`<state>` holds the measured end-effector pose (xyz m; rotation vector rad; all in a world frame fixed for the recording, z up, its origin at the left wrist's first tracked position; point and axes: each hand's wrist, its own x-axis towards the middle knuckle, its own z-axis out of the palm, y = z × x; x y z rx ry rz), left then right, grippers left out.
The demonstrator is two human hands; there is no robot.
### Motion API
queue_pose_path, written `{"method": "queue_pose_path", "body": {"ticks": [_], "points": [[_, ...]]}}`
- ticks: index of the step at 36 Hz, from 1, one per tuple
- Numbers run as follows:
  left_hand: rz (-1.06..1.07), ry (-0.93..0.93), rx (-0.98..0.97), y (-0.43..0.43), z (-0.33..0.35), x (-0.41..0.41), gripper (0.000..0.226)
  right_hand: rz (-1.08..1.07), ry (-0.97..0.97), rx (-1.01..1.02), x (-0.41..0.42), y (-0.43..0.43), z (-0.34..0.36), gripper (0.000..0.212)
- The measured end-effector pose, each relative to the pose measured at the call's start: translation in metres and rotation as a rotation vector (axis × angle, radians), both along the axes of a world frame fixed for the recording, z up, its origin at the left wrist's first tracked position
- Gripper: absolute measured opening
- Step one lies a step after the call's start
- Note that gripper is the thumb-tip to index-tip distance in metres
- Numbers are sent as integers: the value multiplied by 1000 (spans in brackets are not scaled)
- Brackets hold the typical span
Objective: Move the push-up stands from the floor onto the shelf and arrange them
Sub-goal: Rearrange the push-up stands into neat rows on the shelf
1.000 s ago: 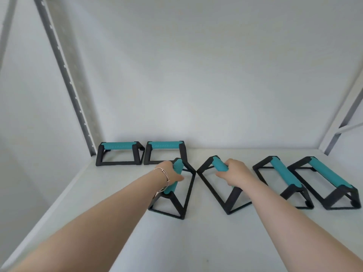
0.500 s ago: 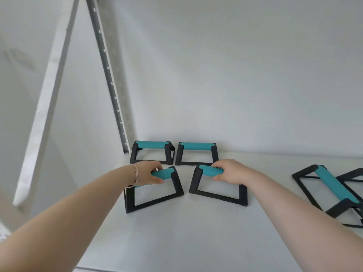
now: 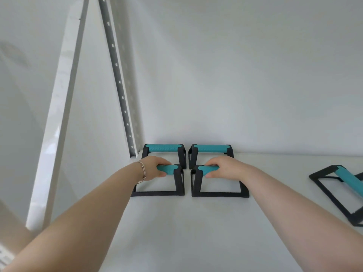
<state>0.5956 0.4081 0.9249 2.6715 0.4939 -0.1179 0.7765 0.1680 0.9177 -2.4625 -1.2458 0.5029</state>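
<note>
Several black push-up stands with teal grips rest on the white shelf (image 3: 196,232). Two stand side by side at the back against the wall, the back-left stand (image 3: 164,148) and the back-right stand (image 3: 211,149). Directly in front of them sit two more, squared up in a second row. My left hand (image 3: 155,169) is closed around the teal grip of the front-left stand (image 3: 178,185). My right hand (image 3: 224,168) is closed around the grip of the front-right stand (image 3: 196,183). Both stands' bases lie flat on the shelf.
Another stand (image 3: 345,181) lies angled at the right edge, partly cut off, with a second frame behind it. A perforated grey upright (image 3: 117,75) rises at the back left corner, and a white post (image 3: 59,107) stands nearer at the left. The wall runs close behind.
Both hands have turned and slid their stands back and left, from skewed positions into a straight row just in front of the back pair. The view has shifted left.
</note>
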Motion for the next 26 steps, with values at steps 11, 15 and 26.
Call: {"method": "queue_pose_path", "body": {"ticks": [11, 15, 26], "points": [[16, -120, -17, -1, -15, 14, 32, 4, -29, 37, -6, 7, -1, 30], [8, -144, -20, -3, -16, 17, 30, -29, -67, 1, -7, 12, -5, 33], [-4, -158, 18, -5, -15, 22, 27, -44, -50, 101, -5, 14, -9, 34]]}}
